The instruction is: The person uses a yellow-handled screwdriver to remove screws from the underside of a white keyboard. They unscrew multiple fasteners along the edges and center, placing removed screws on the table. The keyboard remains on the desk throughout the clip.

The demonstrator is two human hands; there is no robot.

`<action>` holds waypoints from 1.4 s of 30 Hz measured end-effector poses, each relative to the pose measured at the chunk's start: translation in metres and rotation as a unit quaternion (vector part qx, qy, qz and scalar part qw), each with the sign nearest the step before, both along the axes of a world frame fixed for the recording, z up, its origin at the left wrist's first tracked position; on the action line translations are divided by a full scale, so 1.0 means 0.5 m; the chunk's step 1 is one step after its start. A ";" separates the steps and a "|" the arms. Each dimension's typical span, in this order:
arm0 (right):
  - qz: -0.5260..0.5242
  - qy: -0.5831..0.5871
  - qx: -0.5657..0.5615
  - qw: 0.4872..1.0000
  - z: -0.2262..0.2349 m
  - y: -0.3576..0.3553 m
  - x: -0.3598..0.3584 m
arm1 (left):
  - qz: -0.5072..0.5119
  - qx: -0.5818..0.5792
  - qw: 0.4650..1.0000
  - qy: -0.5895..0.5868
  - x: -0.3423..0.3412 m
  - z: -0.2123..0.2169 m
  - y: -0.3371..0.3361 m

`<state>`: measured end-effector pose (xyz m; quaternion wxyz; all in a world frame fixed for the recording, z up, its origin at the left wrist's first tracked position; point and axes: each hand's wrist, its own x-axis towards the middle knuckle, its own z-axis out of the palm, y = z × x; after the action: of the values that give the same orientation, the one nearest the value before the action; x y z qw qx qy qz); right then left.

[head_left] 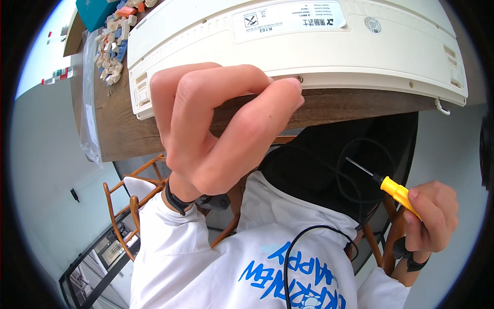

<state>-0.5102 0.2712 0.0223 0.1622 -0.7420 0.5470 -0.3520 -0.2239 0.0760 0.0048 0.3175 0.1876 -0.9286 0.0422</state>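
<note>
A cream keyboard (319,54) lies face down on the wooden table, a printed label on its underside. My left hand (206,154) reaches over its near edge, thumb and forefinger pinched together right beside a small screw hole (300,79). Whatever the fingertips may hold is too small or hidden to make out. Low at the right, away from the table, my right hand (435,213) is closed around the yellow handle of a screwdriver (395,191). Its thin metal shaft points up and left, apart from the keyboard.
Loose keycaps (110,56) in white, blue and orange are heaped left of the keyboard, near a teal box (95,13). A clear plastic bag (88,123) hangs over the table's left edge. A black cable (288,257) crosses my white top. Wooden chair parts (134,206) show below.
</note>
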 end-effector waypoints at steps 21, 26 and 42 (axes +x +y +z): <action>0.010 -0.009 -0.017 1.000 0.039 -0.006 -0.004 | -0.001 -0.030 0.998 0.052 -0.025 -0.032 -0.031; -0.013 -0.069 -0.001 0.998 0.091 -0.009 -0.019 | -0.011 -0.026 0.997 0.071 -0.026 -0.032 -0.036; -0.060 -0.011 -0.040 0.997 0.126 -0.087 0.087 | 0.063 0.057 0.996 -0.007 0.141 0.004 -0.047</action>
<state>-0.4665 0.2278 0.0852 0.1167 -0.7100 0.5742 -0.3905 -0.1533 0.0523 0.0069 0.2961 0.2634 -0.9181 0.0104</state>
